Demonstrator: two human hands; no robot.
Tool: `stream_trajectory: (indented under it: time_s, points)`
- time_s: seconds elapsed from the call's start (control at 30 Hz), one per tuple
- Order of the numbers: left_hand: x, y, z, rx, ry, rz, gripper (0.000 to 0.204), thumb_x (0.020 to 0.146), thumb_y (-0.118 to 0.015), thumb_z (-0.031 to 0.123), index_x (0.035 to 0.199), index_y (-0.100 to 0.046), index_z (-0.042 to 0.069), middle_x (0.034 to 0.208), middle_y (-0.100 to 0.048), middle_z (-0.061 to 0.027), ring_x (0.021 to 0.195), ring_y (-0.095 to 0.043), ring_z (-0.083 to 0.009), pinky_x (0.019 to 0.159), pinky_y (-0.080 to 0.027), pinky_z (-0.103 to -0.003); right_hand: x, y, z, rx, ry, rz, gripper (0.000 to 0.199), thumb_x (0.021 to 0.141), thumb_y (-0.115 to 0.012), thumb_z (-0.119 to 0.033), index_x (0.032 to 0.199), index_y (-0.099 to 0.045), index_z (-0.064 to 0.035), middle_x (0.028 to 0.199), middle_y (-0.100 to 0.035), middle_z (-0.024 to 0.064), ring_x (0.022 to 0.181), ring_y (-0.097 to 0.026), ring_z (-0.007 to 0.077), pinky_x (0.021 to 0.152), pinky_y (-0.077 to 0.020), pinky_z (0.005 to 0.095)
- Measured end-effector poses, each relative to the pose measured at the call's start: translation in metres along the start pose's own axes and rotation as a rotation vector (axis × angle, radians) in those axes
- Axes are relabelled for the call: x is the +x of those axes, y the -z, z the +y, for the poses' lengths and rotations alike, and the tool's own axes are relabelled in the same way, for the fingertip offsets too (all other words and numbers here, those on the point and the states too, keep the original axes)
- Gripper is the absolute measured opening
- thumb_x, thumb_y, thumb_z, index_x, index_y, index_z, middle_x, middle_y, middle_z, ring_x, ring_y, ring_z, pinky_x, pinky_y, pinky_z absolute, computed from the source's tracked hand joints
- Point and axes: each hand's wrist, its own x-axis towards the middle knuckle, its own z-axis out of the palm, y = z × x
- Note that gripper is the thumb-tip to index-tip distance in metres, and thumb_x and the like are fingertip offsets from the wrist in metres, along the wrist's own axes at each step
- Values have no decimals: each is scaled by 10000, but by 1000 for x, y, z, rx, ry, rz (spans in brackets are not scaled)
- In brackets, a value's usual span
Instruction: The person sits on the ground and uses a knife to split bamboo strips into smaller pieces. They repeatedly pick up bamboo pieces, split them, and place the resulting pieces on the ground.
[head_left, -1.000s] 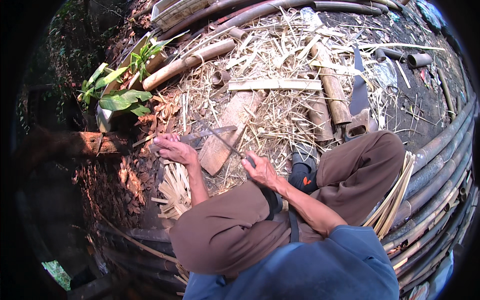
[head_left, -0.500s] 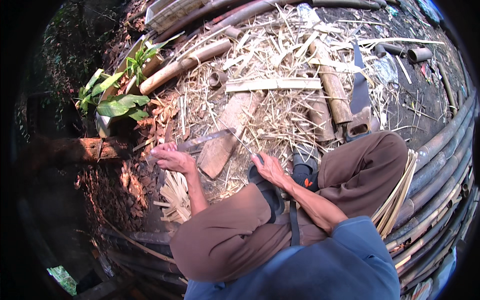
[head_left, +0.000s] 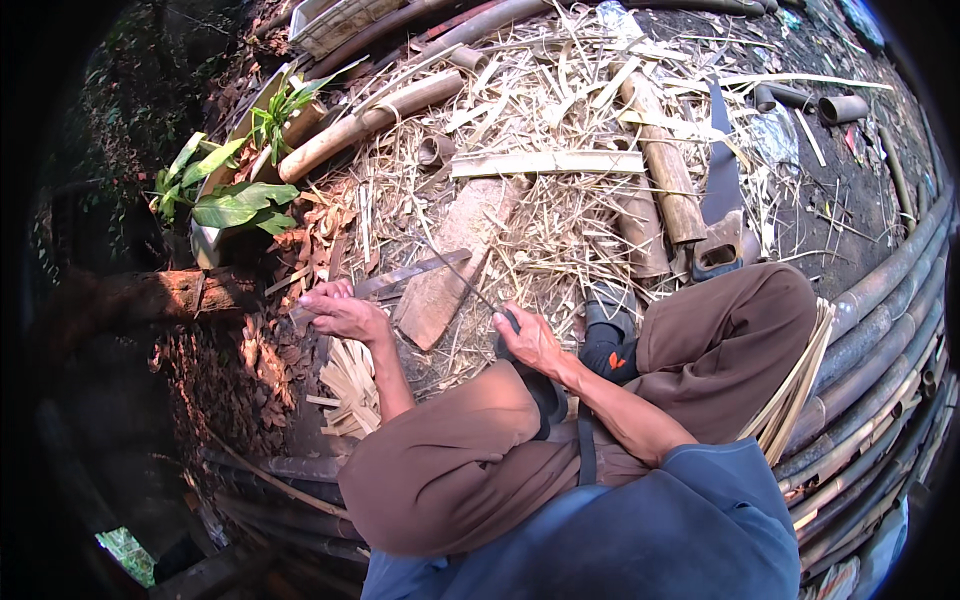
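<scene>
My left hand (head_left: 345, 312) is closed around one end of a flat, greyish, blade-like strip (head_left: 415, 273) that points right and slightly away from me. In my right hand (head_left: 532, 340) is the dark handle of a slim, dark, rod-like tool (head_left: 468, 283); whether it is a file or a narrow knife seen edge-on I cannot tell. The tool slants up to the left and crosses the strip near its far end. Beneath them lies a wooden board (head_left: 435, 303), partly strewn with shavings. A bundle of pale split strips (head_left: 352, 392) rests below my left hand.
Shavings (head_left: 545, 235) cover the ground ahead. A split bamboo piece (head_left: 548, 164) lies across them, with a bamboo section (head_left: 662, 165) and a handsaw (head_left: 720, 180) to the right. Dark poles (head_left: 860, 330) line the right side; a leafy plant (head_left: 240, 205) stands at the left.
My right hand has moved a little left and away from me, pushing the slim tool farther across the strip. My left hand and the strip stay almost in place.
</scene>
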Motion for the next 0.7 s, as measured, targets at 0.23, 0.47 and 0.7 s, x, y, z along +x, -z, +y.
stream_trajectory:
  time_s: [0.23,0.47,0.7]
  points:
    - [-9,-4,9,81,16,-18,527,1058,-352,445,670,-335,89,603,-355,-1,541,-355,-119,506,-314,-286,-2,11,-34,-169,17,-142,414,980,-481,-428,1041,-563,-27,761,-606,318,808,-620,498,722,-482,544]
    - [-6,-10,7,105,24,27,543,1033,-390,500,681,-356,88,615,-352,10,560,-346,-115,516,-304,-271,13,6,26,-211,9,-28,491,987,-461,-451,1006,-551,31,823,-626,338,873,-602,533,772,-476,556]
    - [3,8,-7,-37,-6,-64,541,1031,-403,497,674,-337,96,606,-318,26,543,-314,-106,517,-288,-264,9,4,47,-193,-187,-62,567,972,-450,-501,1181,-566,13,963,-627,362,991,-594,526,855,-469,553]
